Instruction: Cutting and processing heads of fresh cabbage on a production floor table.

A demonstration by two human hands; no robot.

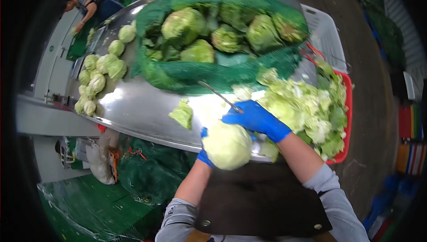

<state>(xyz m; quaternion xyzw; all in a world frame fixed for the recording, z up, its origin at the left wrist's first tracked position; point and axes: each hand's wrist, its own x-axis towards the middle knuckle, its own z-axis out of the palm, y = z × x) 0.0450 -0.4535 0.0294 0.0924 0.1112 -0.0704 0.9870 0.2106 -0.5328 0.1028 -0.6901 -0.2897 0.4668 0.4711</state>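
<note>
A pale, trimmed head of cabbage [227,146] is held just above the front edge of the steel table [146,108]. My left hand [204,153], in a blue glove, grips it from the left and is mostly hidden behind it. In my blue-gloved right hand [257,117] is a knife [218,94], its blade pointing up and left, away from the cabbage. That hand also rests against the top of the head. A loose cabbage leaf [182,113] lies on the steel to the left. Beyond it, a green mesh sack [213,75] lies open around several untrimmed cabbages [184,25].
Several trimmed cabbages [97,82] cluster at the table's left end. Cut leaves [300,108] heap over a red crate [347,122] on the right, near a white crate [328,38]. Green netting [150,168] hangs below left. Another person [91,5] bends at the far left.
</note>
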